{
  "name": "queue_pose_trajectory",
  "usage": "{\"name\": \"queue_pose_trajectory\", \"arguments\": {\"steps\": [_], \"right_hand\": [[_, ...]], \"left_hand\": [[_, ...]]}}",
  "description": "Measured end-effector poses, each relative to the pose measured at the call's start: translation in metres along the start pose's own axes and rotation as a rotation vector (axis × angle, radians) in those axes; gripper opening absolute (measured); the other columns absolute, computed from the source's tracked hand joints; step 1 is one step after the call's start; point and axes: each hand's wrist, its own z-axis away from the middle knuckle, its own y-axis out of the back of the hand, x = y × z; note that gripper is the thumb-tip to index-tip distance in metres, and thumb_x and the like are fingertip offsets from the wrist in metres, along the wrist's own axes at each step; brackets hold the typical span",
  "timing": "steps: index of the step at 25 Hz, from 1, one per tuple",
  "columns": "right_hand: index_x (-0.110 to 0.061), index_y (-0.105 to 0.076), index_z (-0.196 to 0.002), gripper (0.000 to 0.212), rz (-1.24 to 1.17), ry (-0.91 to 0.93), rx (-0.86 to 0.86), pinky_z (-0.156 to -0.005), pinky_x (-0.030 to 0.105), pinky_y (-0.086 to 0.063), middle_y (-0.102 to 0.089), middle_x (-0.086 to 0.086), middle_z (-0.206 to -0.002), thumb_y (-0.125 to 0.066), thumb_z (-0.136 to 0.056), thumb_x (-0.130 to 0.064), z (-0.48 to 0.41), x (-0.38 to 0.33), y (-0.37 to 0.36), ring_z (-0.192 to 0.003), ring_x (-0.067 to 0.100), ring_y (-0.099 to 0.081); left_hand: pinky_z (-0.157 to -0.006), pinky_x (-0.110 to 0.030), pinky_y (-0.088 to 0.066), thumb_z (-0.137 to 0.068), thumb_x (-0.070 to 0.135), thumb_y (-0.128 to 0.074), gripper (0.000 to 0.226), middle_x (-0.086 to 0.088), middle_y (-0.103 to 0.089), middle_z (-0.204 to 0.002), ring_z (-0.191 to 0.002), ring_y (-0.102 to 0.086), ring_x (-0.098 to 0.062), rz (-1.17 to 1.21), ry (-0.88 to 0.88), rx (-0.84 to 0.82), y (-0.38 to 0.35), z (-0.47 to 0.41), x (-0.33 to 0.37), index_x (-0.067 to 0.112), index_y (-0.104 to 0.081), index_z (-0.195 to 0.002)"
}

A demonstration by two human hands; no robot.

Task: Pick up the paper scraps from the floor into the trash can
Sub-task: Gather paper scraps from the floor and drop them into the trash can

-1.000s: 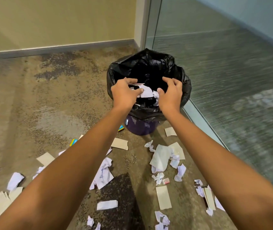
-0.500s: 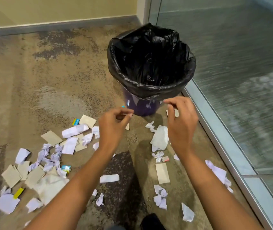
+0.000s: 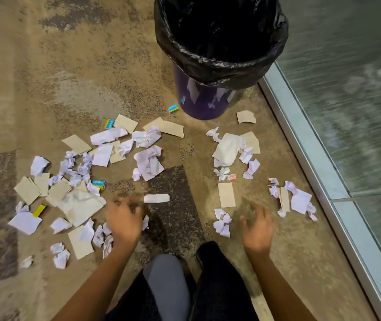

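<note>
Three blue boxes (image 3: 98, 183) among paper scraps (image 3: 148, 162), lettering illegible

I'm seeing white & tan paper scraps (image 3: 148, 164) lying scattered, some crumpled, some flat, w/ the purple, black-bagged trash can (image 3: 219, 70) standing upright just beyond.

**A:** Where does the head view look from?

**B:** From the person's own head, crouched over the carpet (image 3: 45, 72). Their legs (image 3: 166, 283) fill the bottom edge.

**A:** Which way does it face?

**B:** Forward and steeply down. The trash can (image 3: 201, 100) stands at the top, its far rim cropped, and the glass wall's metal sill (image 3: 312, 158) runs diagonally down the right side.

**A:** How near is it?

**B:** Close. Both forearms come in from below, with the left hand (image 3: 124, 221) and right hand (image 3: 257, 230) low in the frame, blurred, among the paper scraps (image 3: 148, 162). It is the only view.
</note>
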Motion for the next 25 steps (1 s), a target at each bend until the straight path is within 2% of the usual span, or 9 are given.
{"name": "queue_pose_trajectory", "arguments": {"steps": [2,3,6,11,15,17,19,21,25], "right_hand": [[-0.009,-0.054,-0.123,0.054,0.130,-0.260,-0.050,-0.089,0.049,-0.042,-0.051,0.021,-0.126,-0.066,-0.079,-0.038,0.009,0.023,-0.008,-0.105,0.045,-0.051],[-0.011,-0.052,-0.125,0.059,0.134,-0.371,-0.073,-0.091,0.050,-0.042,-0.047,0.022,-0.127,-0.065,-0.079,-0.046,0.011,0.028,-0.011,-0.107,0.045,-0.049],[-0.009,-0.052,-0.126,0.064,0.076,-0.419,-0.114,-0.096,0.051,-0.037,-0.046,0.027,-0.125,-0.075,-0.075,-0.041,0.013,0.033,-0.019,-0.112,0.043,-0.044],[-0.021,-0.054,-0.128,0.055,-0.029,-0.297,-0.166,-0.088,0.038,-0.041,-0.041,0.021,-0.126,-0.074,-0.078,-0.035,0.013,0.008,-0.030,-0.113,0.037,-0.042],[-0.027,-0.054,-0.129,0.061,-0.057,-0.143,-0.257,-0.078,0.029,-0.030,-0.038,0.014,-0.125,-0.078,-0.074,-0.034,0.013,-0.027,-0.047,-0.112,0.030,-0.036],[-0.029,-0.052,-0.130,0.061,-0.013,-0.055,-0.328,-0.077,0.027,-0.028,-0.037,0.009,-0.125,-0.078,-0.075,-0.033,0.012,-0.041,-0.052,-0.113,0.026,-0.034],[-0.032,-0.052,-0.127,0.056,0.059,0.066,-0.377,-0.079,0.024,-0.031,-0.037,0.006,-0.124,-0.077,-0.076,-0.026,0.011,-0.050,-0.055,-0.115,0.024,-0.034],[-0.031,-0.055,-0.121,0.046,0.149,0.194,-0.421,-0.077,0.022,-0.036,-0.038,0.003,-0.125,-0.073,-0.080,-0.019,0.013,-0.054,-0.057,-0.117,0.023,-0.035],[-0.024,-0.060,-0.105,0.028,0.236,0.353,-0.479,-0.079,0.026,-0.046,-0.040,0.002,-0.119,-0.067,-0.082,-0.009,0.014,-0.045,-0.058,-0.111,0.021,-0.037]], "left_hand": [[-0.099,-0.062,-0.034,-0.080,0.033,-0.067,0.048,-0.021,-0.030,-0.139,-0.125,-0.030,-0.046,-0.051,0.197,-0.050,-0.009,0.010,-0.014,0.022,-0.054,-0.124],[-0.101,-0.067,-0.026,-0.077,0.038,-0.071,0.059,-0.018,-0.019,-0.146,-0.131,-0.022,-0.047,-0.016,0.260,-0.092,-0.011,0.013,-0.018,0.030,-0.046,-0.130],[-0.105,-0.067,-0.018,-0.078,0.047,-0.069,0.075,-0.019,-0.006,-0.153,-0.138,-0.011,-0.046,-0.020,0.308,-0.211,-0.020,0.018,-0.024,0.036,-0.030,-0.140],[-0.102,-0.057,-0.030,-0.075,0.041,-0.074,0.068,-0.016,-0.018,-0.145,-0.128,-0.026,-0.045,-0.129,0.097,-0.226,-0.038,0.024,-0.018,0.033,-0.039,-0.133],[-0.105,-0.055,-0.031,-0.076,0.026,-0.076,0.061,-0.017,-0.020,-0.146,-0.130,-0.025,-0.042,-0.150,-0.071,-0.229,-0.046,0.027,-0.013,0.028,-0.046,-0.129],[-0.107,-0.061,-0.025,-0.076,0.023,-0.075,0.059,-0.015,-0.019,-0.148,-0.134,-0.020,-0.041,-0.233,-0.162,-0.204,-0.047,0.029,-0.016,0.030,-0.047,-0.127],[-0.103,-0.072,-0.013,-0.076,0.025,-0.076,0.064,-0.010,-0.010,-0.153,-0.139,-0.006,-0.042,-0.300,-0.164,-0.180,-0.046,0.030,-0.022,0.038,-0.043,-0.129],[-0.100,-0.076,-0.005,-0.079,0.028,-0.072,0.068,-0.007,0.002,-0.156,-0.141,0.007,-0.042,-0.302,-0.138,-0.187,-0.045,0.032,-0.031,0.044,-0.036,-0.135],[-0.102,-0.075,-0.009,-0.089,0.030,-0.059,0.064,-0.006,0.001,-0.157,-0.142,0.002,-0.045,-0.291,-0.166,-0.264,-0.041,0.032,-0.046,0.046,-0.025,-0.141]]}}
